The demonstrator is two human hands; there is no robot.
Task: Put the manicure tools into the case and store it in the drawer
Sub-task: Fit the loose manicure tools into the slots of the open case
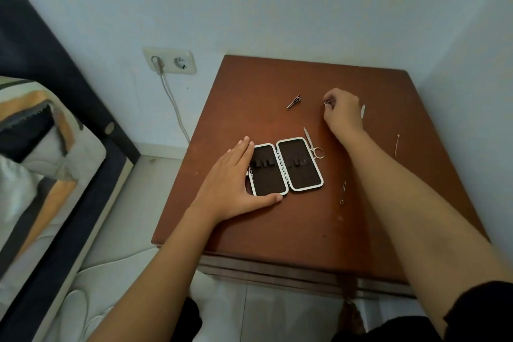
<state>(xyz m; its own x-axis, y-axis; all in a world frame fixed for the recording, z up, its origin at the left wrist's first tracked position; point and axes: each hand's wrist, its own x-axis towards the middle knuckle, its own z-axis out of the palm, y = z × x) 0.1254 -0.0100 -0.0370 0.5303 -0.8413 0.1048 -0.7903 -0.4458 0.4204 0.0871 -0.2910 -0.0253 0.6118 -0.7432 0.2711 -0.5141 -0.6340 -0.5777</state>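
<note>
The manicure case [286,165] lies open and flat on the brown nightstand top [305,225], both dark halves facing up. My left hand [236,178] rests flat against the case's left edge, thumb along its front. My right hand [342,112] is farther back, fingers pinched on a small metal tool at its fingertips. Loose on the top lie a nail clipper [294,101], small scissors [313,144] beside the case's right half, a thin metal tool [343,193], a slim stick [397,145] and a white piece [363,111] behind my right hand.
The nightstand stands in a corner, walls behind and to the right. A wall socket [170,61] with a plugged cable is at the left. A bed [41,161] with a dark frame runs along the left. The drawer front [277,272] shows below the top's front edge.
</note>
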